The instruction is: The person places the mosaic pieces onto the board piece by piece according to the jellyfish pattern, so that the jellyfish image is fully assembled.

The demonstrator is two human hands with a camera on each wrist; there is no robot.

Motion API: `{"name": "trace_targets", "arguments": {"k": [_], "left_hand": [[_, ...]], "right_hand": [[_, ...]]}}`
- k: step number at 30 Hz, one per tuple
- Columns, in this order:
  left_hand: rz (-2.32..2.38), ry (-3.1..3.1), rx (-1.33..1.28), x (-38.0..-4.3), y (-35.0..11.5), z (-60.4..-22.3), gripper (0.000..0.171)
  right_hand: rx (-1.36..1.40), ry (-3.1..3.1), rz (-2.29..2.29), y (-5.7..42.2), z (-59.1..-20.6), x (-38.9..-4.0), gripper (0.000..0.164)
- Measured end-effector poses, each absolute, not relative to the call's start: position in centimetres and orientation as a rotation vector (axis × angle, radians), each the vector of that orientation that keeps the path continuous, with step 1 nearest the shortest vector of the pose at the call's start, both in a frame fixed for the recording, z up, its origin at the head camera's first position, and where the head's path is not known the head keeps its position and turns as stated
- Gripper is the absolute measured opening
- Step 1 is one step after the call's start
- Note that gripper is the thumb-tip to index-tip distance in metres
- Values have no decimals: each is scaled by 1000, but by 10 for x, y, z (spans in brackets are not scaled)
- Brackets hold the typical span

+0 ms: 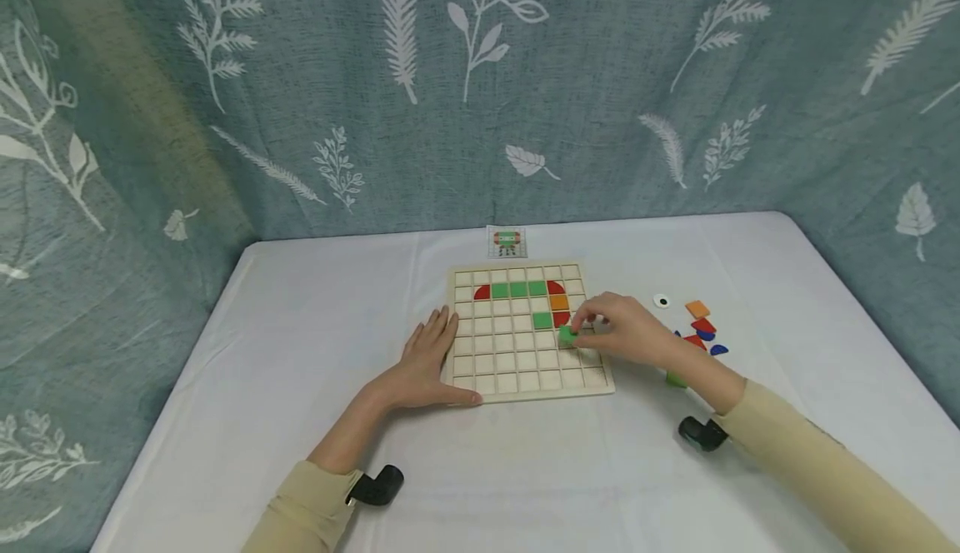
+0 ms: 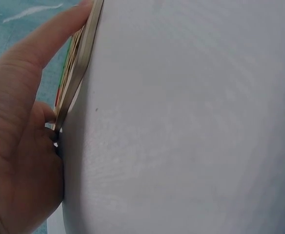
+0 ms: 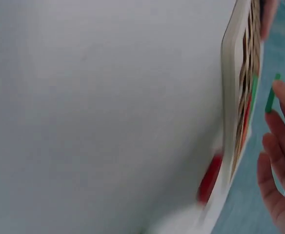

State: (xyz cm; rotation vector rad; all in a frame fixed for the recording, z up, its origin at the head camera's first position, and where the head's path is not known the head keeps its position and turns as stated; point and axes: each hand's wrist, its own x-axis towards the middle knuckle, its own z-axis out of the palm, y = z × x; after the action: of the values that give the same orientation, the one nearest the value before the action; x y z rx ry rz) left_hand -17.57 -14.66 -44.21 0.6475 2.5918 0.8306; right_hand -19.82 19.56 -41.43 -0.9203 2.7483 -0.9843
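Note:
A wooden grid board [image 1: 480, 364] lies on the white table. Green squares [image 1: 517, 289] form a row near its top, with a red quarter-round piece [image 1: 482, 292] at one end and another at the other. Below the right end come an orange square [image 1: 559, 302], a red rounded piece [image 1: 561, 319] and a green square [image 1: 542, 320]. My right hand [image 1: 626, 330] pinches a green square tile [image 3: 272, 95] between thumb and finger, just above the board's right part. My left hand [image 1: 422, 370] rests along the board's left edge, fingers straight, thumb at the lower edge.
A small pattern card [image 1: 507, 241] lies behind the board. To the right are loose pieces: a white disc with a black dot [image 1: 661, 301], an orange square [image 1: 697, 309], red pieces [image 1: 703, 326], blue pieces [image 1: 718, 350] and a green piece [image 1: 676, 379], partly hidden by the right forearm.

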Motion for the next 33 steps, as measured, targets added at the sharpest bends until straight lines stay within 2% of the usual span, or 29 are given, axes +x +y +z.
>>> {"name": "trace_targets", "arguments": {"k": [8,18,24,33], "left_hand": [[828,2567,633,-177,-140,-443,126],[845,2564,634,-177,-138,-441,126],[832,2571,637,-178,-138,-442,127],[836,2575,617,-177,-144,-442,128]], "right_hand": [[-1042,2770,-858,146,-419,-221,5],[-1104,2748,-890,143,-424,-227,6],[-1057,2725,-969,173,-417,-214,13],[-862,2834,-865,263,-411,-171,14]]}}
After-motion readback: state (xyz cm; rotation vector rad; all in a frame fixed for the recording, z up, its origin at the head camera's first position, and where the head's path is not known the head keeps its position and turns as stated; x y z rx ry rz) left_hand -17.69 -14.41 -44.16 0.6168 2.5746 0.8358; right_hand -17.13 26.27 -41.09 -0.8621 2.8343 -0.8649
